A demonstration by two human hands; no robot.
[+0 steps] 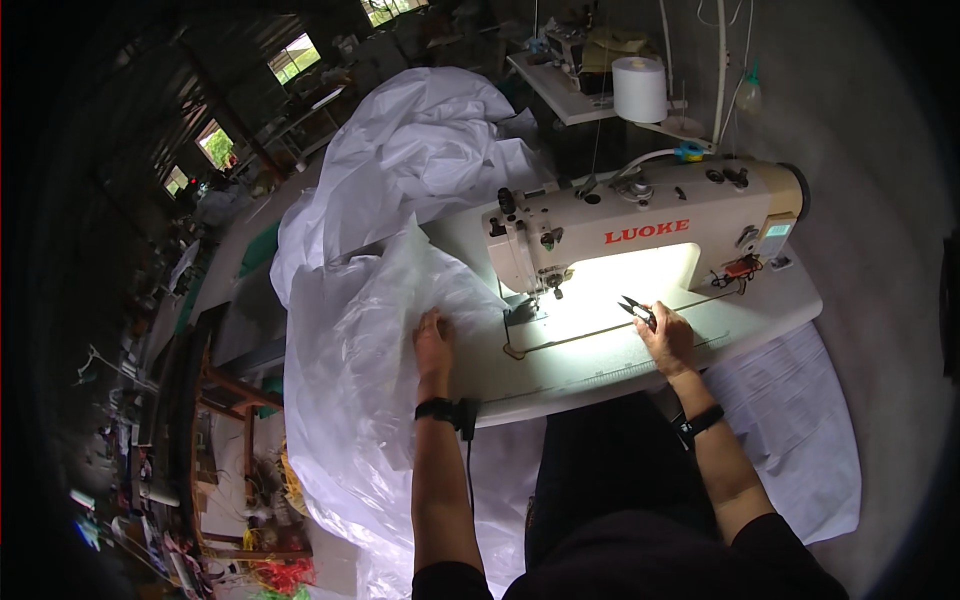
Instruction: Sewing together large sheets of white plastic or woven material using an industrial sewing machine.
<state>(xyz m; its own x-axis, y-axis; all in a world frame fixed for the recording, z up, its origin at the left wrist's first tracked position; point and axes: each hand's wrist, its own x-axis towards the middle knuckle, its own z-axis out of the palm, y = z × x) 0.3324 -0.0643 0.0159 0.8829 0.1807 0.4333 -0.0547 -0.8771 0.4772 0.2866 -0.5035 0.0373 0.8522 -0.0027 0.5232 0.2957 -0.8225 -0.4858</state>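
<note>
The right hand's (668, 342) fingers are gripping dark snips (635, 308), blades pointing forward-left beyond the fingertips along their long axis. The left hand's (432, 345) fingers are touching white sheeting (350, 335), spreading leftward and beyond; whether they're pinching, I cannot tell. Sewing seems unfinished: sheeting is lying loose, no seam showing clearly.
</note>
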